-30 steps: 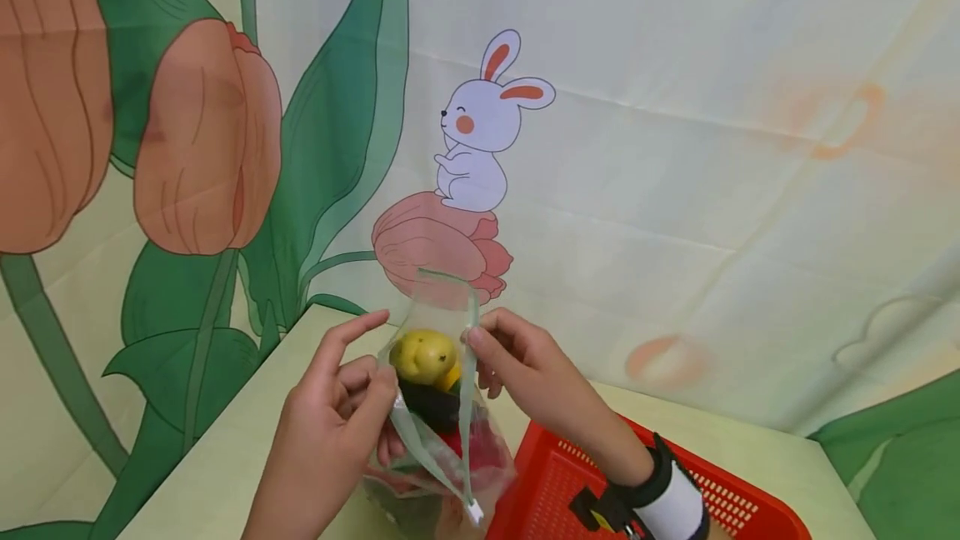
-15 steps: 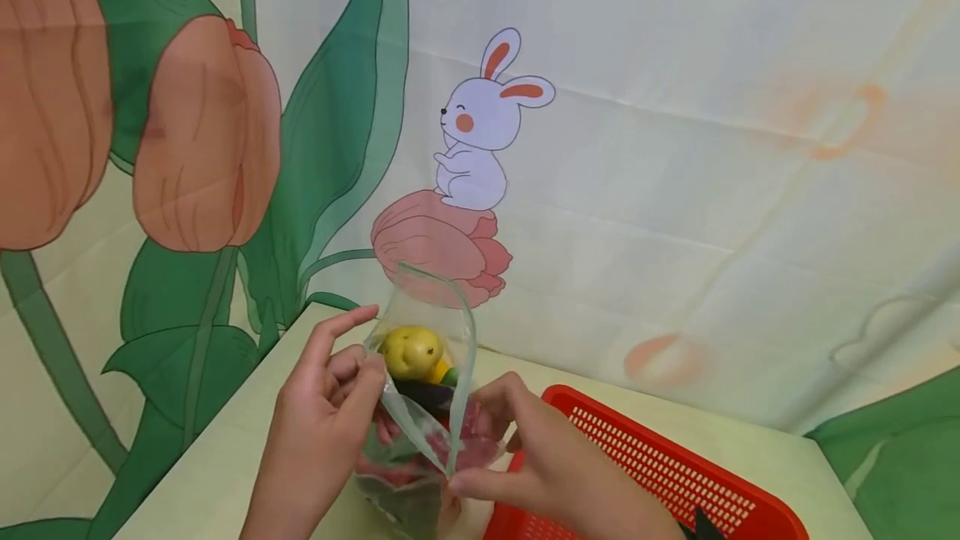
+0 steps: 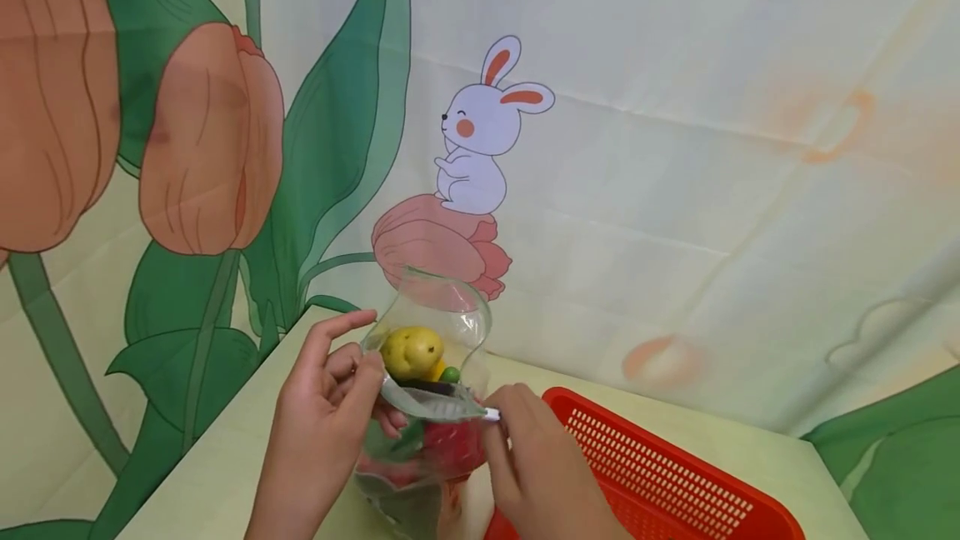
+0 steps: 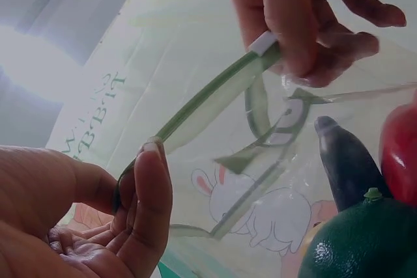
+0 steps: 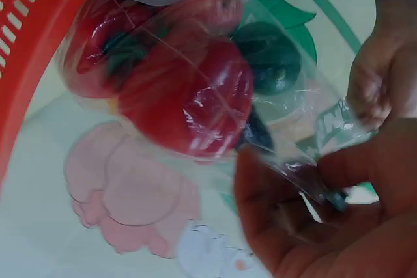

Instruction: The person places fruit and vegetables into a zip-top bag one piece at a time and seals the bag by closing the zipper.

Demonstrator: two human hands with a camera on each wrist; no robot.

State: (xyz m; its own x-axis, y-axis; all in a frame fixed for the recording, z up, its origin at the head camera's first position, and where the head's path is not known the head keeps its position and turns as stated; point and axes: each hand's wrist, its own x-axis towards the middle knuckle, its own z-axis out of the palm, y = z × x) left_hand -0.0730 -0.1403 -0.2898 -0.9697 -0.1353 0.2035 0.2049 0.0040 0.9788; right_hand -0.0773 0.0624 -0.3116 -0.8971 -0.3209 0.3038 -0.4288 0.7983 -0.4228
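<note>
A clear slider-zip bag (image 3: 471, 319) stands upright with its mouth gaping. My left hand (image 3: 318, 407) pinches its rim at the left, index finger raised. At the right corner, my right hand (image 3: 542, 461) pinches the rim by the white slider (image 3: 491, 414). Inside, a lumpy yellow fruit (image 3: 412, 352) lies uppermost. The left wrist view also shows a dark eggplant-like piece (image 4: 352, 164), a round green one (image 4: 355, 242) and part of a red one (image 4: 401, 151). A big red piece (image 5: 195, 99) presses against the plastic in the right wrist view.
A red perforated basket (image 3: 757, 492) sits right of the bag, partly behind my right hand. The pale tabletop (image 3: 202, 473) reaches back to a fabric backdrop (image 3: 675, 148) printed with tulips and a white rabbit.
My right hand has dropped from the bag's right rim to the slider, then drawn that corner up and right. The rim now spreads wider. My left hand keeps its pinch, slightly further left.
</note>
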